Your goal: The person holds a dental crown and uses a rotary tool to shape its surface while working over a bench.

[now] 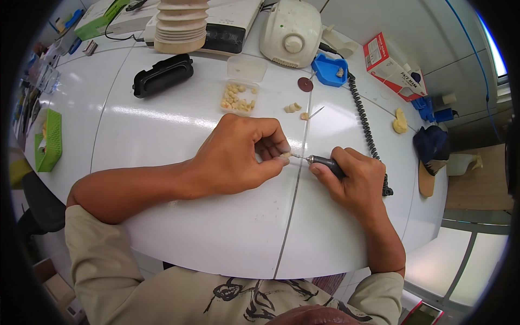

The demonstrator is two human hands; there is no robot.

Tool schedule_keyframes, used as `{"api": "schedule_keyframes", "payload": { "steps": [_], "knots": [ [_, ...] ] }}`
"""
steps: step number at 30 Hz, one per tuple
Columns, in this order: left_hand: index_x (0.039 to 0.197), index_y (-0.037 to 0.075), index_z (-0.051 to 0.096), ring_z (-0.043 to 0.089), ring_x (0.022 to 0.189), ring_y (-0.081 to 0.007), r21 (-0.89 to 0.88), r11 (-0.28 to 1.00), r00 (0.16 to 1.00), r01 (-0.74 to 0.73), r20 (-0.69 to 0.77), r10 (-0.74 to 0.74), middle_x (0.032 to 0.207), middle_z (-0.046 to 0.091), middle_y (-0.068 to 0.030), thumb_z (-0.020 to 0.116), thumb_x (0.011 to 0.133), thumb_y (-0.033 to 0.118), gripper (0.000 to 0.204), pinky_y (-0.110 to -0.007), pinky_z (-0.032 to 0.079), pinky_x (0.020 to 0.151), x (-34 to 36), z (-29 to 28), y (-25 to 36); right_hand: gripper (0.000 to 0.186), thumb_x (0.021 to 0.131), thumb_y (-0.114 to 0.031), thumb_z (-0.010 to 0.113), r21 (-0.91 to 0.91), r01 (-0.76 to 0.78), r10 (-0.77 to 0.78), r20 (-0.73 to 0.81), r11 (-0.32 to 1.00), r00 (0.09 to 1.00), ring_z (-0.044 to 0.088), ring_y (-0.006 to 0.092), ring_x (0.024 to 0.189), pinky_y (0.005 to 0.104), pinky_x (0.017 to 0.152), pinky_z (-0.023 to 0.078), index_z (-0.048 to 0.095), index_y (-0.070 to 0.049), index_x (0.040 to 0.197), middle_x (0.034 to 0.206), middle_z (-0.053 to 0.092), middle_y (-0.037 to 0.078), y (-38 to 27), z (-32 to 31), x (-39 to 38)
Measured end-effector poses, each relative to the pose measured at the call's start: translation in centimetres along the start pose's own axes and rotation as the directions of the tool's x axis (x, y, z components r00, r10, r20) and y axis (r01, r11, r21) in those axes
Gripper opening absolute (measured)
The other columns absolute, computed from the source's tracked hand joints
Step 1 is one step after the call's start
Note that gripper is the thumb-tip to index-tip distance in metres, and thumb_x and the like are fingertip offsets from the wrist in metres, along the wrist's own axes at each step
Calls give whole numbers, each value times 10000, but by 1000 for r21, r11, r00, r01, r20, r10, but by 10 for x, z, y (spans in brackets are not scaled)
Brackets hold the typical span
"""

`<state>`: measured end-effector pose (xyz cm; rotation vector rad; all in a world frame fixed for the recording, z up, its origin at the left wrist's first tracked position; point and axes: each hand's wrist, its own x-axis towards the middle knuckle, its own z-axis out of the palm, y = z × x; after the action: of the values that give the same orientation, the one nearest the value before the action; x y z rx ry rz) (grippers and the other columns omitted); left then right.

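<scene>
Grinding looks to be the step in hand: the left hand [233, 157] pinches a small cream tooth-shaped piece [285, 155] between thumb and fingertips just above the white counter [216, 227], while the right hand [352, 179] is clamped on a slim dark rotary handpiece [325, 161], its bit touching the piece. Next calls for steady, light pressure — and turning the piece. Farther off sits a clear plastic tray of similar cream pieces [238, 97], then the rounded white motor unit [290, 32].
</scene>
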<state>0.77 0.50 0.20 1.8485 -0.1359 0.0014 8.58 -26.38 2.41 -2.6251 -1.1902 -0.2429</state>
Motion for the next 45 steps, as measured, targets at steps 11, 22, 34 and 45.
{"api": "schedule_keyframes", "payload": {
  "steps": [11,22,34,45],
  "knots": [
    [1044,11,759,720,811,-80,56,994,996,-92,4,92,943,787,-49,881,925,70,180,-243,476,585,-1,-2,-6,549,913,-555,885,81,-41,40,13,996,999,607,261,473,393,448,424,676,-72,758,632,634,55,4,-2,0],
    [1030,24,747,695,775,-79,92,989,993,-115,17,114,909,762,-38,882,907,52,185,-248,456,579,0,-3,-6,561,912,-597,870,-10,-38,39,23,999,999,637,263,484,388,448,440,700,-82,773,641,654,50,4,-5,-4],
    [1007,17,780,731,786,-116,121,990,994,-75,84,65,897,766,-63,881,898,51,152,-255,512,604,2,-5,-1,608,908,-665,836,-53,-2,8,113,999,994,645,259,498,391,455,444,683,-97,755,634,636,50,3,-10,-2],
    [1017,17,778,749,796,-151,138,989,994,-48,107,33,902,759,-77,872,904,42,149,-286,573,671,2,-4,0,612,903,-676,832,-83,27,-17,125,996,992,649,243,505,374,454,449,669,-108,741,628,609,36,1,-11,0]
  ]
}}
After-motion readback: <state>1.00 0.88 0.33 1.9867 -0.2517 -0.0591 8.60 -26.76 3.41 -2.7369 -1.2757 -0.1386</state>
